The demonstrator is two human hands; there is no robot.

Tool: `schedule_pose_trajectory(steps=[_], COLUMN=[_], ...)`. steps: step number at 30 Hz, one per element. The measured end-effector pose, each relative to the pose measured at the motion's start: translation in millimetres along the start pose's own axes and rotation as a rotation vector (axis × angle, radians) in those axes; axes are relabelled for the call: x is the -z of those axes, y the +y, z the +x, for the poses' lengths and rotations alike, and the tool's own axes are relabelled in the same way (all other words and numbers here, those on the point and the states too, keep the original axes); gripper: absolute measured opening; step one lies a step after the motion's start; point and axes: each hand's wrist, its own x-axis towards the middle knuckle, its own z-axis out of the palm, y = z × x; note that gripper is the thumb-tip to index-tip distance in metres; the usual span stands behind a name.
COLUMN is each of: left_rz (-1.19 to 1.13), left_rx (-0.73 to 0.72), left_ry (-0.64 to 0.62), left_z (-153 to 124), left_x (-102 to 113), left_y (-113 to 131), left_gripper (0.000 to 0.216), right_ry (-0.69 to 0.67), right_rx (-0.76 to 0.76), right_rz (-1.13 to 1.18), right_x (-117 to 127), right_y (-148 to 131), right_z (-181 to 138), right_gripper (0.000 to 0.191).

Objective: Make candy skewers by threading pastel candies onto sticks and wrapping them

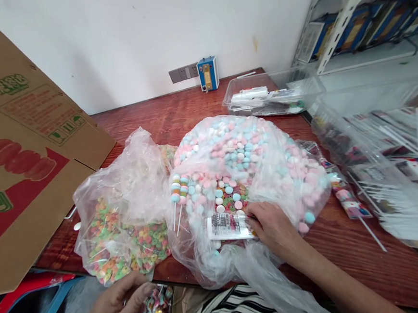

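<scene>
My right hand [272, 226] pinches the right end of a small flat packet [229, 226] with a white strip and dark printing. It lies over a big clear bag [286, 169] of pink, white and blue round candies. Just beyond the packet, ring-shaped candies [230, 203] show among the round ones. Two candy sticks [179, 190], threaded with stacked coloured pieces, rest on the left of that bag. Low at the front, my left hand [115, 303] hovers by wrapped sweets [154, 310], thumb and forefinger apart with nothing visible between them.
A clear bag of coloured candy rings [129, 244] lies at left, beside a tall cardboard box [24, 156]. Clear tubs hold packets [255, 97] and white sticks [389, 200] at right. A wrapped candy stick [350, 198] lies near them. A blue device [208, 74] stands by the wall.
</scene>
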Motion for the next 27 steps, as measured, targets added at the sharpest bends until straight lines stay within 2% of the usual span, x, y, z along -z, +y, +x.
schedule_pose_trajectory(steps=[3, 5, 8, 9, 11, 13, 16, 20, 24, 27], left_rz=[-0.138, -0.294, -0.712, -0.862, -1.134, -1.304, -1.357, -1.327, -1.313, -1.296], left_rx=[-0.191, -0.156, 0.026, 0.036, 0.03, 0.045, 0.099, 0.078, 0.041, 0.015], left_ry=[-0.484, -0.781, -1.012, -1.03, -0.963, -0.817, -0.594, -0.425, -0.301, -0.243], left_z=[15, 23, 34, 38, 47, 55, 64, 65, 65, 68], left_x=[-42, -86, -153, -170, -192, -199, -196, -194, -193, -192], left_y=[51, 77, 99, 103, 111, 118, 127, 133, 136, 136], left_gripper=[0.019, 0.024, 0.044, 0.05, 0.056, 0.053, 0.036, 0.028, 0.024, 0.026], right_ry=[0.094, 0.156, 0.191, 0.188, 0.178, 0.188, 0.231, 0.254, 0.305, 0.327], right_rx=[0.051, 0.044, -0.028, -0.047, -0.065, -0.078, -0.134, -0.197, -0.231, -0.239], right_rz=[0.11, 0.255, 0.507, 0.575, 0.688, 0.782, 0.941, 1.12, 1.006, 0.859], right_x=[8, 20, 45, 53, 68, 77, 75, 59, 48, 47], right_y=[-4, -10, -19, -20, -20, -16, -9, -9, -16, -20], right_z=[1, 1, 2, 2, 3, 3, 3, 5, 5, 5], right_gripper=[0.019, 0.019, 0.013, 0.011, 0.011, 0.013, 0.017, 0.022, 0.021, 0.027])
